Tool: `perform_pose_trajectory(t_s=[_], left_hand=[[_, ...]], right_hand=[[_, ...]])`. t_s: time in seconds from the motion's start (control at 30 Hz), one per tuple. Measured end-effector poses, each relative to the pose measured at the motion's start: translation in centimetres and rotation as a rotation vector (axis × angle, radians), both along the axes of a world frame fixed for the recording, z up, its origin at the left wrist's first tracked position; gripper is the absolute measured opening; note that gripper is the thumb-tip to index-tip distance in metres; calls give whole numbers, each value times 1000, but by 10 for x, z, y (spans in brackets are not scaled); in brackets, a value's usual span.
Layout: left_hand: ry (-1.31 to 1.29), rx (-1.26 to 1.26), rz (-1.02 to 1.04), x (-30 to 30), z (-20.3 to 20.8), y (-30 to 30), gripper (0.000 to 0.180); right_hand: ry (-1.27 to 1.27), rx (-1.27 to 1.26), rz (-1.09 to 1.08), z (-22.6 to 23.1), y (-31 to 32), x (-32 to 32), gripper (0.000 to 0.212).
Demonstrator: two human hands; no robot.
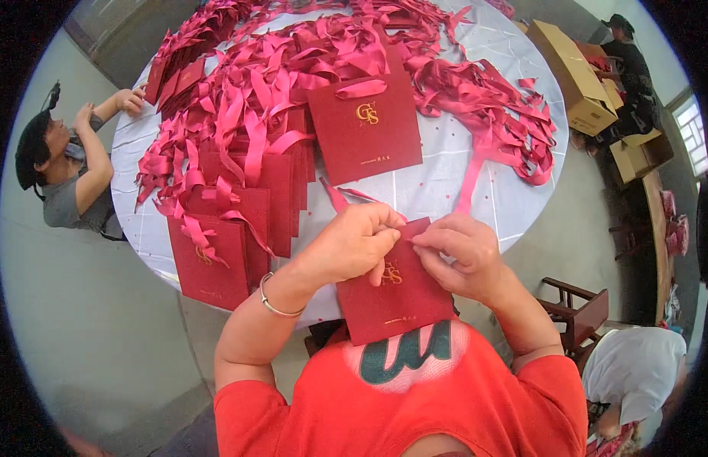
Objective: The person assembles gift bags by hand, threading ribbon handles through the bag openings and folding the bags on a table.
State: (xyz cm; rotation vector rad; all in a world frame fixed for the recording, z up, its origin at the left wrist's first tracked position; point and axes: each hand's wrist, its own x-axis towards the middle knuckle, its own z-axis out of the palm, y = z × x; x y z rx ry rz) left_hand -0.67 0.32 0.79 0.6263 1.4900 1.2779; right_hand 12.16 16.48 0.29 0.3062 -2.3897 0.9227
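A dark red paper gift bag (396, 308) with gold print hangs in front of my chest, its top edge at the table's near rim. My left hand (354, 242) is closed in a pinch at the bag's upper left, on a pink ribbon (335, 197) that sticks out beyond the fingers. At the upper right, my right hand (468, 257) pinches ribbon at the bag's top edge. A longer pink strip (470, 186) runs from the loose ribbon pile down behind that hand. My fingers partly hide the holes and the gold print.
Finished-looking red bags (365, 129) with ribbon handles lie stacked across the round white-covered table (514, 209). Loose pink ribbons (476, 99) heap at the right. A person (72, 167) leans at the left; cardboard boxes (571, 80), a wooden chair (579, 312) and other people are at the right.
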Motion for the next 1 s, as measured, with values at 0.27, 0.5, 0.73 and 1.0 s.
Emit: perform_pose_trajectory(t_s=[0.27,0.5,0.73,1.0], left_hand=[[4,13,-3,2,3,0,19],[122,5,8,4,-7,1,19],[176,-10,19,2,-6,0,19],[273,87,2,13,-1,-3,18]], right_hand=[[-49,62,-71,12,-10,0,16],[-336,347,-150,32,-22,-5,9],[-484,363,-121,34,-19,-28,12],[-473,-114,144,25,16,-29,13]])
